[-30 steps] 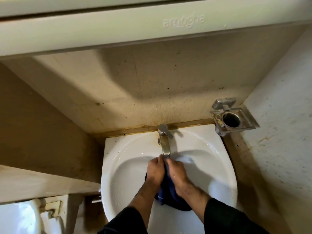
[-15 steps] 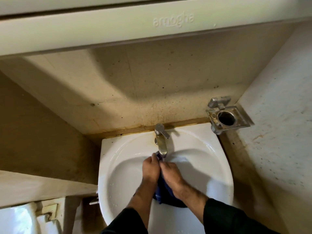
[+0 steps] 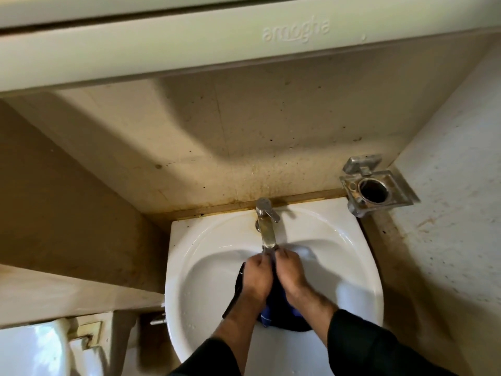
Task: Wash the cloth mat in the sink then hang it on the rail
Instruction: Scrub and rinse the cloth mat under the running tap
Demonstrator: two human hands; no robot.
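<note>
My left hand (image 3: 257, 275) and right hand (image 3: 291, 272) curled tight on the dark blue cloth (image 3: 279, 308), bunched lengthwise toward me, under the metal tap (image 3: 267, 226), glossy white sink (image 3: 360, 280).

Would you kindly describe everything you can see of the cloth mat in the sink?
The cloth mat is dark blue fabric, bunched up rather than spread flat, and it looks wet. It lies inside the white sink, just below the tap spout. The left hand and right hand grip its upper part side by side and cover much of it; a brighter blue fold shows at its lower edge.
</note>
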